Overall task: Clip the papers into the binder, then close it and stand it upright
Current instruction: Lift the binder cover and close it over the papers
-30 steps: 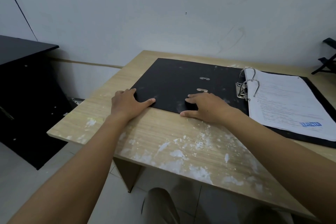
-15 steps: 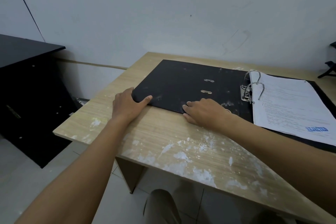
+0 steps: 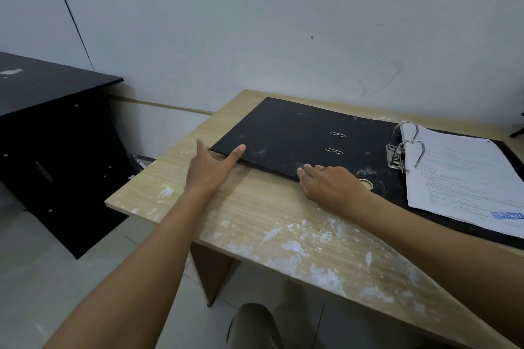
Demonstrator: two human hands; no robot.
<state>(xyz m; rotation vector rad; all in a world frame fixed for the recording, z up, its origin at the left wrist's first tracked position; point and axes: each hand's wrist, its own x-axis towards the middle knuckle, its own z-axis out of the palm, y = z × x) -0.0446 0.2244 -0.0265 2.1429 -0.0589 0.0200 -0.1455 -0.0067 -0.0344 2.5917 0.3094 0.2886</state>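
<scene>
A black lever-arch binder (image 3: 297,133) lies open and flat on the wooden table (image 3: 269,221). Its metal rings (image 3: 408,144) stand shut through a stack of printed papers (image 3: 465,178) on the right half. My left hand (image 3: 211,167) straddles the near-left corner of the left cover, with the thumb on top and the fingers spread beside the edge. My right hand (image 3: 329,187) rests palm down on the cover's near edge, fingertips on the black board, close to the spine's finger hole (image 3: 368,183).
White paint smears mark the table's near part. A black cabinet (image 3: 51,127) stands to the left, across a gap of tiled floor. The wall runs right behind the table. My knee (image 3: 252,326) shows under the front edge. A dark object (image 3: 517,130) sits at the far right.
My left hand has slid off the cover to its near-left corner and spread its fingers. The right hand has drawn back toward the near edge. The view has shifted left.
</scene>
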